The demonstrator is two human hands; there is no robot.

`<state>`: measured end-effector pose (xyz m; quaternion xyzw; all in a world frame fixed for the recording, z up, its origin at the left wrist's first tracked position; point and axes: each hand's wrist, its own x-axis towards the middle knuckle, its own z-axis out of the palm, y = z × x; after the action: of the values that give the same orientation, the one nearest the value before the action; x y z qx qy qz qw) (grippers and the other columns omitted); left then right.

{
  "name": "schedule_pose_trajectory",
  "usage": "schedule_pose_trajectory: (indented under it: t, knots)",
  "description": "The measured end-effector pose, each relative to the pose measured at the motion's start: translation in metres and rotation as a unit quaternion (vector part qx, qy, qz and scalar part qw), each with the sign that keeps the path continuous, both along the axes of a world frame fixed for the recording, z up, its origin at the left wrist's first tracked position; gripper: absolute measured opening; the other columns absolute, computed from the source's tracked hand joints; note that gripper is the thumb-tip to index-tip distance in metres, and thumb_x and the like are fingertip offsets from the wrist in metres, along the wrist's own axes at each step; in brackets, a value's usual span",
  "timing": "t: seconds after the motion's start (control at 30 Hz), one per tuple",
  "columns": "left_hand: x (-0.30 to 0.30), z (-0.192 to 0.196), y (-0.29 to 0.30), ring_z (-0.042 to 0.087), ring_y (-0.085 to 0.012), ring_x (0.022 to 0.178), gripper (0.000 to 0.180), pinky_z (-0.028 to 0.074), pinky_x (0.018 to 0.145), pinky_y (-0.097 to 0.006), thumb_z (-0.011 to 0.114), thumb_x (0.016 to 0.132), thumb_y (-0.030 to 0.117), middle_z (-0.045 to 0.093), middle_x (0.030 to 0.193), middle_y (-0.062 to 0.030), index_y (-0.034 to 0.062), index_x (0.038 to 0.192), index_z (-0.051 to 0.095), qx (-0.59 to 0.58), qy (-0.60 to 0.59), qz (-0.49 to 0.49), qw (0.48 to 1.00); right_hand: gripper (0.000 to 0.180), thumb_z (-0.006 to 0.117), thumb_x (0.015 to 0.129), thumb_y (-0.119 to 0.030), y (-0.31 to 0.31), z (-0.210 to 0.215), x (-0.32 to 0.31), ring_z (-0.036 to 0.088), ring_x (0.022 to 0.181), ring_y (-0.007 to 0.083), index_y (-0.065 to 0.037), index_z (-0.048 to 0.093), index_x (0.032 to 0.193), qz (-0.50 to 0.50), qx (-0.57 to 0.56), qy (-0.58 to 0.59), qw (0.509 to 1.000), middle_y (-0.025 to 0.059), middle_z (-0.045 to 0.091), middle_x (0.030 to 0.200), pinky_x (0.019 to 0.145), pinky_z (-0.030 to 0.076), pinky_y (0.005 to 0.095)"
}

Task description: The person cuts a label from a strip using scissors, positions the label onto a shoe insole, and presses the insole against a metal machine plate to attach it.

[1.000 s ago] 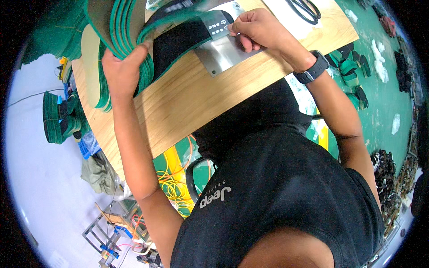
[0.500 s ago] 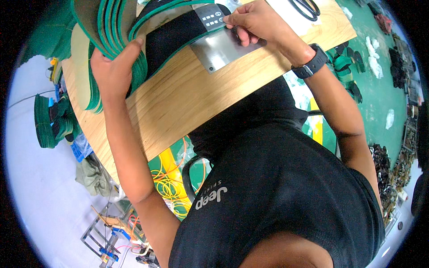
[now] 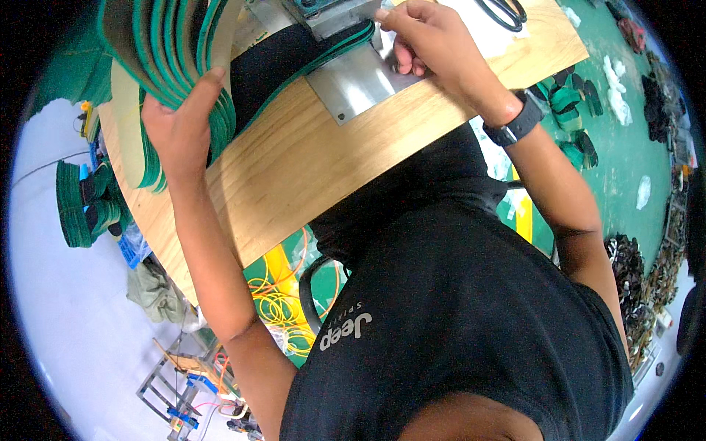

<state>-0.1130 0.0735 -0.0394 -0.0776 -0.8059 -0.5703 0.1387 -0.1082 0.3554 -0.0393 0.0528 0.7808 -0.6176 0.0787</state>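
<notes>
1. On the wooden table, the left hand lies flat against a fanned stack of green-edged beige pieces at the upper left. Its fingers are spread nearly straight and the thumb sits at the stack's right edge; it steadies the stack and does not close around any 1 piece.

2. At the top centre, the right hand rests on a black strip with a green edge, which runs over a shiny metal plate under a machine head. The fingers are curled downward with the tips near the plate. Whether they pinch the strip or only press it, I cannot tell.

3. A black wristwatch sits on the right wrist. A pair of scissors lies at the far right end of the table, well apart from both hands.

4. Judged from the layout, the work seems to be midway: 1 strip is at the machine, and many pieces in the fan look still to be handled. No pile of clearly finished pieces can be told apart on the table.

5. Beyond the table, more green-and-black pieces lie on the pale floor at the left, and others lie on the green floor at the right.
</notes>
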Motion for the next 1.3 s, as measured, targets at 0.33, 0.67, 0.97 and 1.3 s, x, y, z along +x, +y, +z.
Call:
schedule_pose_trajectory:
  t: [0.33, 0.67, 0.97, 1.3]
  knots:
    - [-0.006, 0.004, 0.033, 0.060, -0.0401, 0.099, 0.079, 0.047, 0.086, -0.044, 0.071, 0.066, 0.039, 0.064, 0.107, -0.0221, 0.0119, 0.135, 0.043, -0.356, -0.046, 0.007, 0.933, 0.026, 0.067, 0.082, -0.020, 0.014, -0.012, 0.005, 0.058, 0.052, 0.0254, -0.009, 0.058, 0.104, 0.150, 0.279, 0.382, 0.868, 0.0090, 0.055, 0.057, 0.049, 0.044, 0.0364]
    - [-0.002, 0.009, 0.048, 0.061, -0.0354, 0.103, 0.078, 0.047, 0.089, -0.043, 0.079, 0.062, 0.034, 0.064, 0.112, -0.0169, 0.0118, 0.130, 0.048, -0.429, -0.006, -0.010, 0.903, 0.018, 0.056, 0.087, -0.019, 0.002, -0.007, -0.025, 0.057, 0.049, 0.0301, -0.004, 0.059, 0.077, 0.219, 0.404, 0.438, 0.773, 0.0154, 0.056, 0.055, 0.048, 0.046, 0.0392]
    - [-0.008, 0.010, 0.043, 0.063, -0.0353, 0.097, 0.075, 0.050, 0.085, -0.041, 0.078, 0.064, 0.034, 0.066, 0.106, -0.0181, 0.0122, 0.130, 0.049, -0.466, -0.039, -0.018, 0.884, 0.005, 0.063, 0.084, -0.007, 0.026, 0.017, -0.004, 0.052, 0.050, 0.0082, -0.002, 0.065, 0.082, 0.043, 0.210, 0.352, 0.911, 0.0049, 0.060, 0.061, 0.046, 0.041, 0.0231]
    - [-0.010, -0.002, 0.003, 0.058, -0.0114, 0.070, 0.032, 0.047, 0.069, -0.027, 0.073, 0.067, 0.019, 0.065, 0.077, -0.0050, 0.0005, 0.093, 0.065, -0.156, 0.001, 0.012, 0.988, 0.015, 0.061, 0.084, -0.016, 0.156, 0.059, -0.021, 0.049, 0.046, 0.0079, -0.002, 0.066, 0.082, -0.282, 0.116, 0.367, 0.879, 0.0008, 0.055, 0.056, 0.043, 0.037, 0.0227]
